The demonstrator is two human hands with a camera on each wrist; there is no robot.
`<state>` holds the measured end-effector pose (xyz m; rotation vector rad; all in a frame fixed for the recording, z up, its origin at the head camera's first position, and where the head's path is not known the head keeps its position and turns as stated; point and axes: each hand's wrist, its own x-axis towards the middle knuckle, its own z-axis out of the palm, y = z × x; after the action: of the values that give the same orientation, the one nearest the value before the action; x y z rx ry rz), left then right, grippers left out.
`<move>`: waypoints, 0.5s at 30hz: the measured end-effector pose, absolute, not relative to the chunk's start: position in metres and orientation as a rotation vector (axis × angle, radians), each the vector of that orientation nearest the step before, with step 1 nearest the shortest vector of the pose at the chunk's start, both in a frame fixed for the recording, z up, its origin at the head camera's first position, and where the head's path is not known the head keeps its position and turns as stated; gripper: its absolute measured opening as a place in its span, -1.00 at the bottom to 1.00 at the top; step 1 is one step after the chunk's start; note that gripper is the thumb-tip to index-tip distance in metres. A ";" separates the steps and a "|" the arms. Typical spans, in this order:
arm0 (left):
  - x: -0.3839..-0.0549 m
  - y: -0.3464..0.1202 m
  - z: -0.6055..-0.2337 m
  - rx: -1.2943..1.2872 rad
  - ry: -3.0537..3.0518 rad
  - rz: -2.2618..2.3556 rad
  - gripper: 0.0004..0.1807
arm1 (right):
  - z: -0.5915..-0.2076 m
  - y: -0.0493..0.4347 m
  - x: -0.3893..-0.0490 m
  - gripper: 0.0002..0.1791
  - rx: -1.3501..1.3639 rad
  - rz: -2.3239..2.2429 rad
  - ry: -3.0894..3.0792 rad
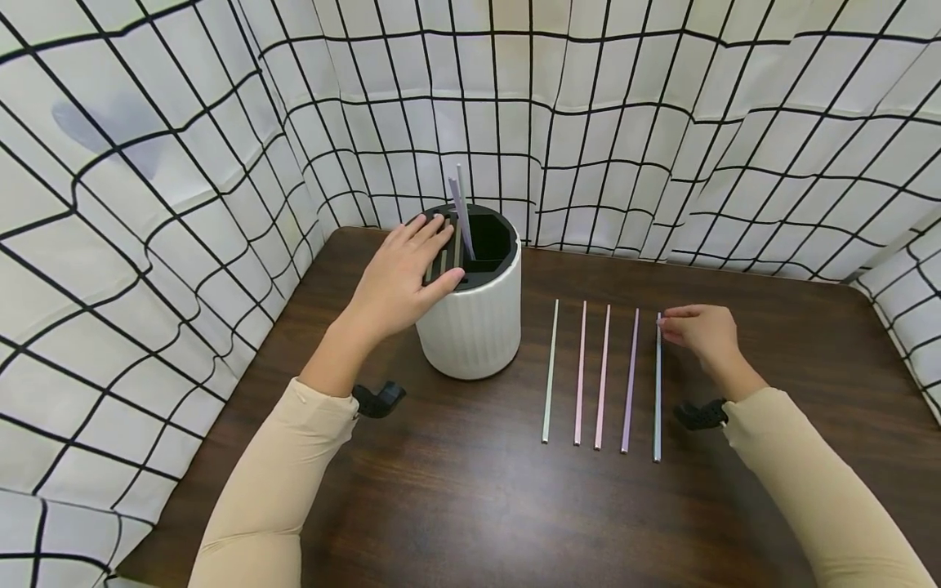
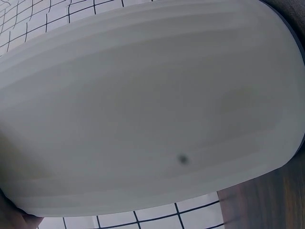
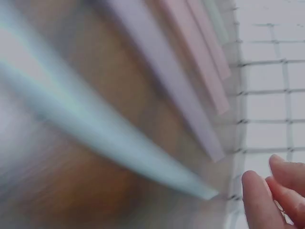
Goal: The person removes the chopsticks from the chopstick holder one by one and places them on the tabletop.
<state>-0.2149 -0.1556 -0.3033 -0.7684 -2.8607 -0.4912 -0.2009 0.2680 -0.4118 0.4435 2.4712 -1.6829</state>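
Note:
My left hand (image 1: 400, 273) rests on the black top of a white ribbed utensil holder (image 1: 470, 335), fingers extended and thumb at its near rim. The holder's pale wall (image 2: 143, 109) fills most of the left wrist view. At the far end of a thin, pale blue stick (image 1: 657, 392) is my right hand (image 1: 702, 331), fingertips bent near one another. A small gap separates those fingertips (image 3: 257, 191) from the end of the blue stick (image 3: 119, 148) in the right wrist view. Two more slim sticks (image 1: 461, 212) lean upright inside the holder.
Left of the blue stick, a purple stick (image 1: 630, 384), two pink sticks (image 1: 581, 376) and a pale green stick (image 1: 550, 371) lie roughly parallel on the dark wooden table (image 1: 470, 506). Grid-patterned white curtains (image 1: 603, 139) hang behind and beside the table.

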 end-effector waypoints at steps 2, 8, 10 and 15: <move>-0.215 -0.155 -0.303 -0.770 -2.860 -0.487 -0.25 | -0.399 0.259 -0.204 -0.50 0.373 -1.703 2.521; -0.216 -0.155 -0.303 -0.781 -2.861 -0.482 -0.24 | -0.356 0.216 -0.218 -0.47 0.223 -1.873 2.457; -0.216 -0.154 -0.303 -0.782 -2.864 -0.478 -0.24 | -0.344 0.199 -0.223 -0.48 0.194 -1.962 2.399; -0.216 -0.155 -0.302 -0.779 -2.870 -0.472 -0.24 | -0.320 0.161 -0.238 -0.54 0.104 -2.107 2.342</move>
<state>-0.2158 -0.1547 -0.3024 -0.7787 -2.8705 -0.4724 -0.2381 0.1608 -0.3202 0.1038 2.3423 -2.1070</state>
